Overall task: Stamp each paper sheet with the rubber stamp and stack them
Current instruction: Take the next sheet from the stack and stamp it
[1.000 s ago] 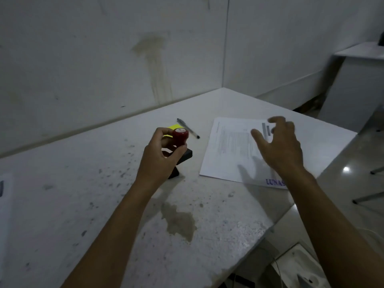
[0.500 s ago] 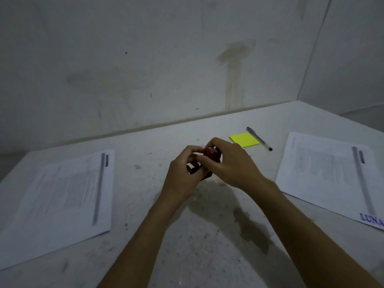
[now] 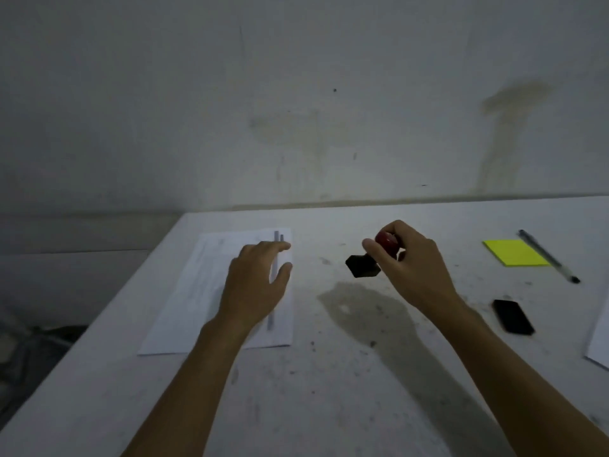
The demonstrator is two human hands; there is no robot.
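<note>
Red-handled rubber stamp (image 3: pixel 369 258) hangs above the stained table (image 3: pixel 329 390), pinched in the right hand (image 3: pixel 408 258). Left hand (image 3: pixel 257 278), fingers spread and loose, hovers over a printed sheet (image 3: pixel 197 291) at the table's left end.

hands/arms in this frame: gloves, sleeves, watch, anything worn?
Nothing worn that shows. Both the left hand and the right hand are bare, with no gloves, and no rings can be made out in the dim light. Both forearms are bare up to the frame's bottom edge: no sleeves, watch, bands or markings visible.
</note>
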